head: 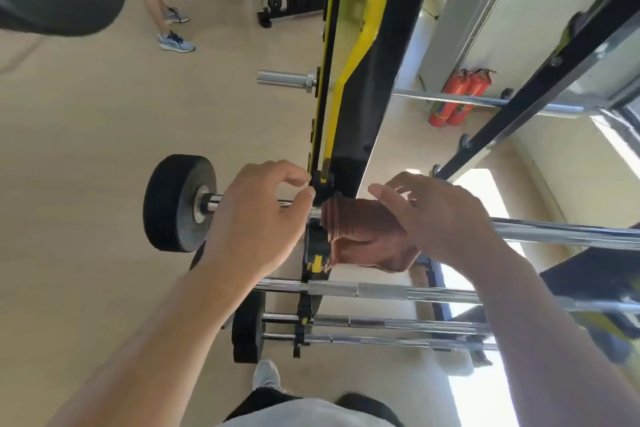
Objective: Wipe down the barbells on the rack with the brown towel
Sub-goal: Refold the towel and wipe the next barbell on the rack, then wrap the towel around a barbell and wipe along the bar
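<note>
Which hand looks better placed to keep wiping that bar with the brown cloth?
Right. The right hand already lies over the brown towel bunched on the barbell. The left hand sits by the black weight plate, fingers loose, off the towel.

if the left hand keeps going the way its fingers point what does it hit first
Probably the rack's black and yellow upright: the left hand has its fingertips almost at it, just above the barbell. Depth is unclear.
</note>
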`<state>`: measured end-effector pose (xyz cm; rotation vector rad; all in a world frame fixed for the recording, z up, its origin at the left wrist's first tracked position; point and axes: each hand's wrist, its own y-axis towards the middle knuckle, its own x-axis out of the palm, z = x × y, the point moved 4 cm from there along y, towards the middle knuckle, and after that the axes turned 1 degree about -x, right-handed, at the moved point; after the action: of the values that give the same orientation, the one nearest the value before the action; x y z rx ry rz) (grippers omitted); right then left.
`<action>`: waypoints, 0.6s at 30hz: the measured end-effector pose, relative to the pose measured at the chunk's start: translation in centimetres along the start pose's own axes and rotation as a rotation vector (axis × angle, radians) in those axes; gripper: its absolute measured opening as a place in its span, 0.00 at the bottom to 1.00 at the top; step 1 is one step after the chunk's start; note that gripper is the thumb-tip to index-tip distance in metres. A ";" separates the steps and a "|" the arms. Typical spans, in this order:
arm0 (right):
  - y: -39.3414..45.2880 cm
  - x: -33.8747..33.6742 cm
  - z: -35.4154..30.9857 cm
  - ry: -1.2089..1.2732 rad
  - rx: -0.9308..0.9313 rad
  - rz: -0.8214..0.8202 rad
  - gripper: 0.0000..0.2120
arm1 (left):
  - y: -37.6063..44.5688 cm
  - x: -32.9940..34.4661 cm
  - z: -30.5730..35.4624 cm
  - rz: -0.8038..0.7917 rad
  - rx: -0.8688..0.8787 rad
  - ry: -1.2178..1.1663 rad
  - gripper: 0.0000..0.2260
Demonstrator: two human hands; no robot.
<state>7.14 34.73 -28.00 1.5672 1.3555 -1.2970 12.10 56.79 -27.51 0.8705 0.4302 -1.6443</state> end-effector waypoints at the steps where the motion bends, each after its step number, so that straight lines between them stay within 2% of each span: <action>1: 0.2 -0.2 0.7 -0.097 0.047 -0.006 0.39 | 0.0 0.2 0.3 0.000 0.007 -0.011 0.08; 3: 0.3 0.7 1.5 -0.100 0.092 -0.109 0.46 | -0.5 0.6 0.9 0.005 0.005 -0.043 0.08; 4: 0.2 1.0 1.8 -0.046 0.092 -0.113 0.44 | -0.9 0.8 1.0 0.017 0.005 -0.057 0.08; 6: 0.0 1.1 2.0 0.098 0.065 -0.001 0.31 | -1.8 1.0 1.3 0.065 0.005 -0.083 0.08; 8: -1.4 0.8 2.0 0.337 0.022 0.194 0.11 | -3.0 1.3 1.6 0.107 0.003 -0.097 0.07; 9: -2.3 0.7 1.8 0.469 -0.005 0.273 0.04 | -3.5 1.3 1.8 0.122 0.002 -0.096 0.07; 11: -4.4 0.1 0.9 0.703 -0.097 0.391 0.10 | -4.4 1.5 2.2 0.144 -0.005 -0.129 0.11; 14: -7.7 -2.2 -1.5 0.848 -0.380 0.548 0.13 | -5.9 1.3 2.5 0.131 -0.024 -0.248 0.19; 16: -9.1 -3.6 -3.0 0.964 -0.495 0.522 0.14 | -6.7 1.4 2.9 -0.018 -0.038 -0.434 0.24; 18: -9.9 -4.4 -4.3 1.070 -0.561 0.461 0.13 | -7.9 1.5 3.5 -0.216 -0.108 -0.724 0.25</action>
<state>-1.25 39.66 -21.54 2.0194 1.5758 0.3004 3.44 55.41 -27.65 0.1118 0.1017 -1.9790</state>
